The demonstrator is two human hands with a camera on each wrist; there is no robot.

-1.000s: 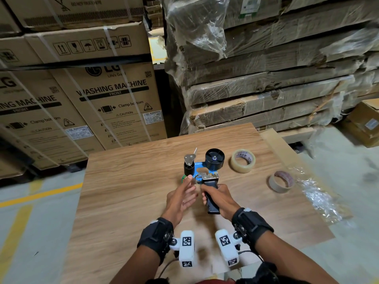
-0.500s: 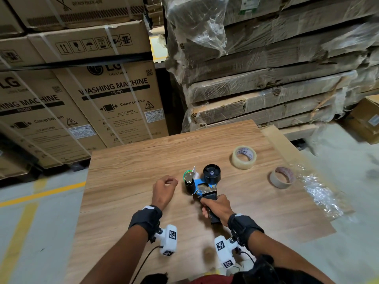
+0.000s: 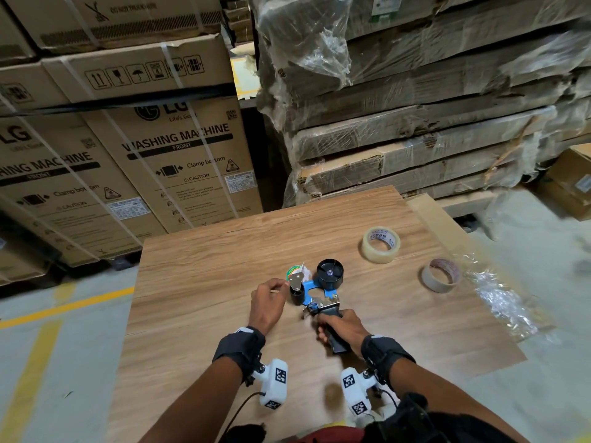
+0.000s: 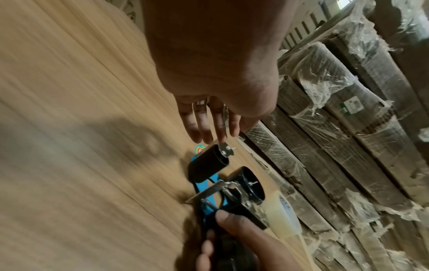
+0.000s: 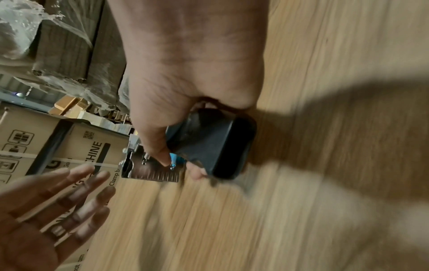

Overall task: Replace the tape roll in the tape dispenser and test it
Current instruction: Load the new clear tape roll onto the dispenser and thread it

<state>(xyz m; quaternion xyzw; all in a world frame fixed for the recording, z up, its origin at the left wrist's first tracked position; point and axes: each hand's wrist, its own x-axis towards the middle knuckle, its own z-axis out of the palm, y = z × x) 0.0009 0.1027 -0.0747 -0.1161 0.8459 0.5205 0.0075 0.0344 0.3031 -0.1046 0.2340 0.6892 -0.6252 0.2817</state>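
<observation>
The blue tape dispenser (image 3: 315, 290) stands on the wooden table (image 3: 204, 314), its black hub (image 3: 330, 276) bare of any roll. My right hand (image 3: 335, 326) grips the black handle (image 5: 209, 143). My left hand (image 3: 281, 286) reaches the front end, where its straight fingers (image 4: 209, 126) touch the metal flap (image 4: 224, 149) above the black roller (image 4: 206, 165). A full clear tape roll (image 3: 380, 245) lies at the far right of the table. A nearly spent brownish core (image 3: 440, 275) lies nearer, further right. Both wrist views are motion-blurred.
Crumpled clear plastic wrap (image 3: 502, 302) lies at the table's right edge. Stacked washing machine cartons (image 3: 179, 148) stand behind the table on the left, wrapped flat cardboard stacks (image 3: 415, 123) on the right. Grey floor with yellow lines (image 3: 64, 308) lies to the left.
The left hand left the dispenser, drew left as a loose fist, then came back to the roller end with fingers straightened. The right hand has kept its grip on the handle.
</observation>
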